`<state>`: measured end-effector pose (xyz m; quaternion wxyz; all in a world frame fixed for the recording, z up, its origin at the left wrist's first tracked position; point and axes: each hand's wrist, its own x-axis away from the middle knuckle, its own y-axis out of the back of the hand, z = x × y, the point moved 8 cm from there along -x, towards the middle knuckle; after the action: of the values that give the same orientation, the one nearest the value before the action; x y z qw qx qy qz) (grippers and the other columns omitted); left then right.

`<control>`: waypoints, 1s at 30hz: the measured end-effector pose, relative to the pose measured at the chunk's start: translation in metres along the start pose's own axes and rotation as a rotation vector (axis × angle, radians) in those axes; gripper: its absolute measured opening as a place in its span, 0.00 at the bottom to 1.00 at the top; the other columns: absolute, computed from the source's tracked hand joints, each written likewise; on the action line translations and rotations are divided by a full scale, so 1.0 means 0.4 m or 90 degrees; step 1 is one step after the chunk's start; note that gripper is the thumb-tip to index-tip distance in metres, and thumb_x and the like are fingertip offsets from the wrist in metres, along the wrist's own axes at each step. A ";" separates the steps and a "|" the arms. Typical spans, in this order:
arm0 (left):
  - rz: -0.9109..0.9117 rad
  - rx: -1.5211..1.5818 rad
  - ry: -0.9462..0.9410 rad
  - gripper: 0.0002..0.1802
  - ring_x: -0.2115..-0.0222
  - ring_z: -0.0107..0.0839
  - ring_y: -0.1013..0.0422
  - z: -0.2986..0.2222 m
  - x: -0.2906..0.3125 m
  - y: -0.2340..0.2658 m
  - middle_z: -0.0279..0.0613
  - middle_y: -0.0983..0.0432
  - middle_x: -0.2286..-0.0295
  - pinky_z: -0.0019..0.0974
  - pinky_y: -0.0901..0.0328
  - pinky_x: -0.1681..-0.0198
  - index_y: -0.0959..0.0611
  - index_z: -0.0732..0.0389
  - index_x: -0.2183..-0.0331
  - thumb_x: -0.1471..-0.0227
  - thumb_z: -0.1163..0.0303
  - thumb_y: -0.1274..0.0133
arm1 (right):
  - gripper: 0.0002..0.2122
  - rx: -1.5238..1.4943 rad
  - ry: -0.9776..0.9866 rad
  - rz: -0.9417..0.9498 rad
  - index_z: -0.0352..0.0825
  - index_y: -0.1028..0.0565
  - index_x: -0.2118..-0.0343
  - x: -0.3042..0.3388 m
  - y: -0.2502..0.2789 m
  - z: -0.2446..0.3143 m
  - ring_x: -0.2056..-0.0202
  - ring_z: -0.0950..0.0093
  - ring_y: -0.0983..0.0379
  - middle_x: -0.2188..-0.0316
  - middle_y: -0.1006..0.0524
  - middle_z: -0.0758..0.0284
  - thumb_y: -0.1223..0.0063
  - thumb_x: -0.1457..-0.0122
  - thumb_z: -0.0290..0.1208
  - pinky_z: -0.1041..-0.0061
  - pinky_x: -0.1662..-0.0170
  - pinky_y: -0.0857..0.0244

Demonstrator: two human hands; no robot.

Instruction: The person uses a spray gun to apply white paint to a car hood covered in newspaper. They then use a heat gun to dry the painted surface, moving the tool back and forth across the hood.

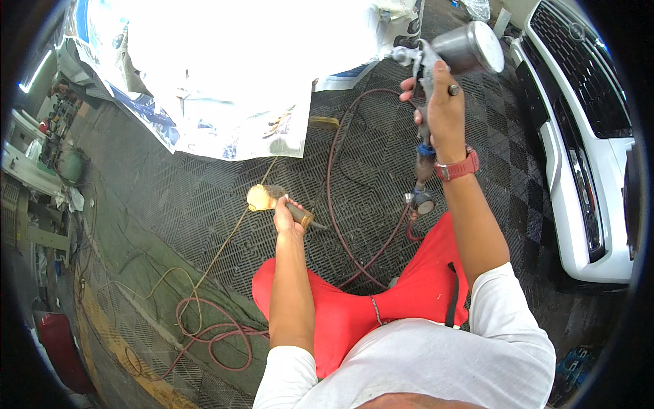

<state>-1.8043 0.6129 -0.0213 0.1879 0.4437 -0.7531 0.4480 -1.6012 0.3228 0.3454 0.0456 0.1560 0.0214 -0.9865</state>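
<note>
My right hand (446,112) is wrapped round the handle of a spray gun (426,68), raised at the upper right. The gun's grey cup (470,49) tilts to the right, and its nozzle points left at a bright, washed-out surface. Below the grip hangs a round pressure gauge (424,204), with a red hose joined there. Lower and to the left, my left hand (289,215) grips the handle of a lit work lamp (261,198), whose glowing end faces left. Printed paper sheets (276,133) hang along the near edge of the bright surface.
A red air hose (332,153) loops over the dark grid floor mat (371,153) and coils at the lower left by a green mat (160,262). A thin cord (228,240) crosses there. On the right stands a white car front (569,177). Equipment lines the left side.
</note>
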 end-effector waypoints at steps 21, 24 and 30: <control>-0.013 -0.027 -0.014 0.10 0.76 0.27 0.32 0.001 -0.002 0.003 0.33 0.31 0.76 0.34 0.30 0.71 0.26 0.56 0.71 0.39 0.65 0.47 | 0.22 -0.071 0.000 0.208 0.31 0.23 0.63 0.097 -0.307 0.092 0.86 0.85 0.34 0.79 0.23 0.71 0.56 0.27 0.48 0.82 0.84 0.40; -0.012 -0.024 -0.010 0.09 0.76 0.27 0.32 0.008 -0.009 -0.001 0.33 0.31 0.76 0.34 0.30 0.71 0.26 0.57 0.71 0.39 0.65 0.47 | 0.25 -0.002 0.013 0.182 0.31 0.24 0.53 0.058 -0.210 0.062 0.76 0.83 0.23 0.71 0.18 0.65 0.62 0.26 0.51 0.86 0.84 0.36; -0.015 -0.010 0.014 0.08 0.76 0.27 0.32 0.045 -0.021 -0.019 0.34 0.31 0.76 0.35 0.30 0.71 0.26 0.57 0.69 0.39 0.66 0.47 | 0.26 -0.002 -0.002 0.050 0.29 0.24 0.52 -0.008 -0.033 0.058 0.72 0.79 0.21 0.69 0.18 0.61 0.62 0.27 0.52 0.85 0.83 0.36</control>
<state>-1.7912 0.6003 -0.0326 0.2049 0.4459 -0.7495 0.4444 -1.6067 0.3348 0.3689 0.0849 0.1555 0.0170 -0.9840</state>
